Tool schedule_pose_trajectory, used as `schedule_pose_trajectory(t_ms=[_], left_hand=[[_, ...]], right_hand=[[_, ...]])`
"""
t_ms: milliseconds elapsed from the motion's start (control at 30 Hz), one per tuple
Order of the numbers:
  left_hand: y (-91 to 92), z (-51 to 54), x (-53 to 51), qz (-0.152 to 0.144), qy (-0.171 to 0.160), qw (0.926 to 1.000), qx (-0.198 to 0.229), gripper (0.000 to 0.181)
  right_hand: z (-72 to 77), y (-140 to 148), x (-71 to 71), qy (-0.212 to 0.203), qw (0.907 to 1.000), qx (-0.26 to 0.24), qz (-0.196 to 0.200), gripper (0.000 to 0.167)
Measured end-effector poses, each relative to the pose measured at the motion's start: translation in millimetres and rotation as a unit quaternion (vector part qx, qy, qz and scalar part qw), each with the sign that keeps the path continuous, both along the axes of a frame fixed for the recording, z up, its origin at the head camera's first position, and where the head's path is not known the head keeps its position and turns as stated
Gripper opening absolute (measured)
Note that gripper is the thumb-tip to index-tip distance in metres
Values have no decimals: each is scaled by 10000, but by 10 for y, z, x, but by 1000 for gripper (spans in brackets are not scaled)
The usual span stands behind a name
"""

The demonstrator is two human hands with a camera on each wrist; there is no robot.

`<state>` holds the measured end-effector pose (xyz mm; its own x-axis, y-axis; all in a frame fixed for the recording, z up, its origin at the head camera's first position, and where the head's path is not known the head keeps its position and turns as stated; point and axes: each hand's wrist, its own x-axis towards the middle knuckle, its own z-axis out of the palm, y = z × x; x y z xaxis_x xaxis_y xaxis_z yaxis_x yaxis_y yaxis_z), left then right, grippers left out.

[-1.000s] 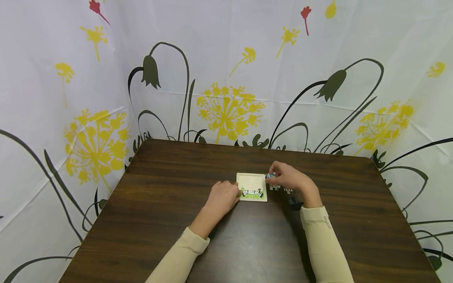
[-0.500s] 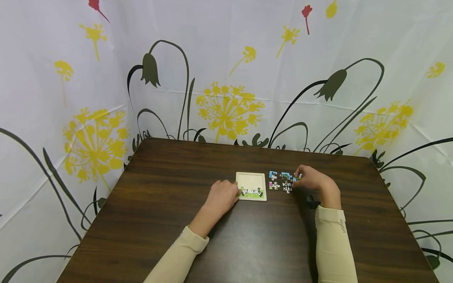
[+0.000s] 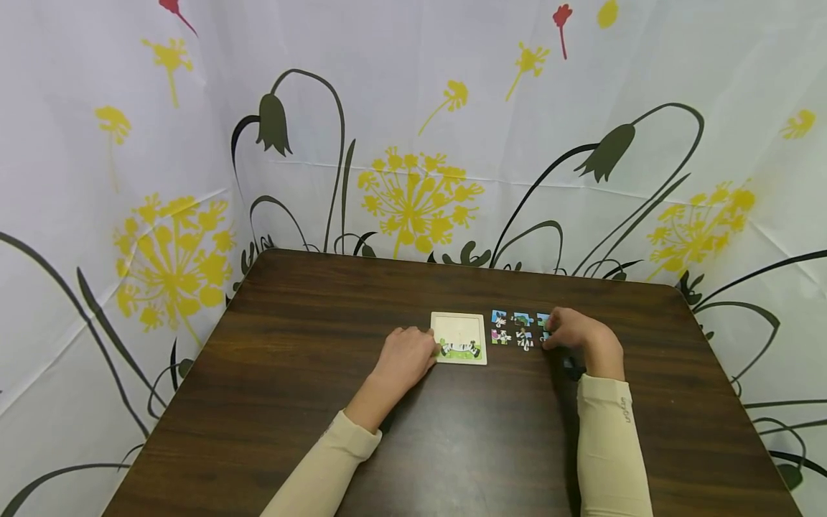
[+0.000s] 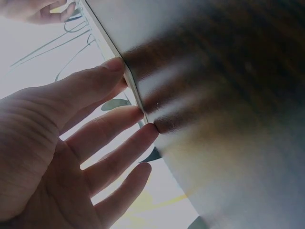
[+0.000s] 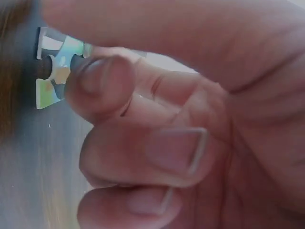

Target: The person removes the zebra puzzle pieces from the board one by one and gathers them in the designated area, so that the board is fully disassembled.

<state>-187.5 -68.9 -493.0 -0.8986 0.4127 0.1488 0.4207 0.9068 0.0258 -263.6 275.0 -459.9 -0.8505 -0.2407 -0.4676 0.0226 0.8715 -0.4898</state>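
Observation:
A square wooden puzzle tray lies on the table, a green and black-and-white picture along its near edge. My left hand rests against the tray's left side; in the left wrist view its extended fingers and thumb touch the thin edge. To the tray's right, puzzle pieces lie in two rows. My right hand is at the right end of the near row, thumb and index finger around a puzzle piece that they partly cover. In the right wrist view that piece shows beyond the curled fingers.
The dark wood table extends around the tray and pieces. Behind it hangs a white curtain printed with yellow and dark flowers. Another piece lies just beyond my right fingers.
My right hand has moved right, from over the pieces beside the tray to the row's right end, then slightly nearer, uncovering several pieces. The left hand stays at the tray.

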Motion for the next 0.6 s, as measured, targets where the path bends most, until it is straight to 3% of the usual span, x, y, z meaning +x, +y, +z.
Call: schedule_pose_trajectory(t_ms=[267,600], left_hand=[[2,0,-7,17,-74,10000,-25,25],[8,4,-3,28,-96,10000,1,24]], right_hand=[[-41,189,23,238,9995,-91,-180,24],[-103,247,-3,165,9982,-577,-64,16]])
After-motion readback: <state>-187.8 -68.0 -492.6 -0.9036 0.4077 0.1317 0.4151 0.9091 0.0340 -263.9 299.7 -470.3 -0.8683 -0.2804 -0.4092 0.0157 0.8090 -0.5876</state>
